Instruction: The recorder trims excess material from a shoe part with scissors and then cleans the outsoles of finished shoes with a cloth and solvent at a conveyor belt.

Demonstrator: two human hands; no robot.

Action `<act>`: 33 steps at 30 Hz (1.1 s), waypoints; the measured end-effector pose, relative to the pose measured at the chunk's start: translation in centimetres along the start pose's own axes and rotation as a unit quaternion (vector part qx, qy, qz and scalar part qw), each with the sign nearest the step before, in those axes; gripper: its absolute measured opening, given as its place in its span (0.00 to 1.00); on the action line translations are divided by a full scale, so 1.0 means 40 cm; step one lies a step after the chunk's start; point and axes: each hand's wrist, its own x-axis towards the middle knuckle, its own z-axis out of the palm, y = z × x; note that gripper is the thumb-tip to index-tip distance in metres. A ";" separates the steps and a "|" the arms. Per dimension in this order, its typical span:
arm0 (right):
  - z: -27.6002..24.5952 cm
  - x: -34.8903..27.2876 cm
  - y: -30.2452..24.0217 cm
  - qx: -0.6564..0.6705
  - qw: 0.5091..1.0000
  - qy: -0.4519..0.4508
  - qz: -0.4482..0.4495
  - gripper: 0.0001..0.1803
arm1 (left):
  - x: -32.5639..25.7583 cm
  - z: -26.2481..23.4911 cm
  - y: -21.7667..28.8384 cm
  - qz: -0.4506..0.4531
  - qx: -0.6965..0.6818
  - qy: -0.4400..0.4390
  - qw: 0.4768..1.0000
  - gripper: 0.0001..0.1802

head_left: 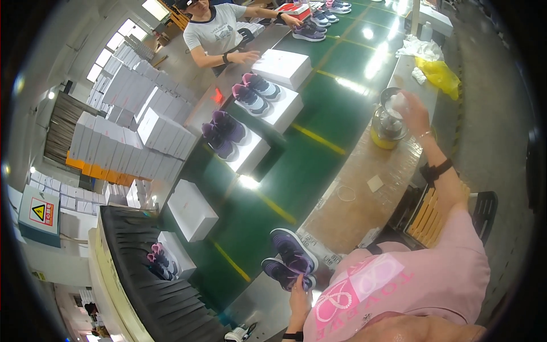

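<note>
My left hand (pixel 299 299) is closed on the heel end of a pair of dark purple sneakers (pixel 285 259) with white soles, at the lower middle near the bench edge. My right hand (pixel 415 114), its arm stretched far forward, pinches a white wad of cloth or cotton (pixel 397 104). The wad is over a metal dispenser can (pixel 389 122) with a dish-shaped top and a yellow lower part. Whether the wad touches the dish is hard to tell.
A green conveyor belt (pixel 319 148) with yellow lines carries white shoeboxes (pixel 192 211) and sneakers (pixel 256 94). Across it a co-worker (pixel 219 34) reaches toward shoes. A yellow plastic bag (pixel 439 77) and white cloths (pixel 420 48) lie on the bench beyond the can. A wooden-slatted chair (pixel 433 214) stands at right.
</note>
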 end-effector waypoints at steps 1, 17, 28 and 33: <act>0.002 0.020 0.021 -0.052 0.998 -0.023 -0.001 0.26 | 0.003 0.009 0.006 -0.020 -0.035 -0.021 0.999 0.33; 0.100 0.026 0.152 -0.153 0.986 -0.056 0.021 0.27 | 0.148 0.041 -0.066 -0.049 0.107 -0.026 0.993 0.30; 0.096 0.058 0.184 -0.163 0.981 -0.103 0.038 0.28 | 0.175 -0.015 -0.015 -0.112 -0.393 0.140 0.902 0.15; 0.079 0.060 0.130 -0.203 0.974 -0.101 -0.016 0.29 | 0.200 -0.039 0.027 -0.107 -0.776 0.089 0.616 0.46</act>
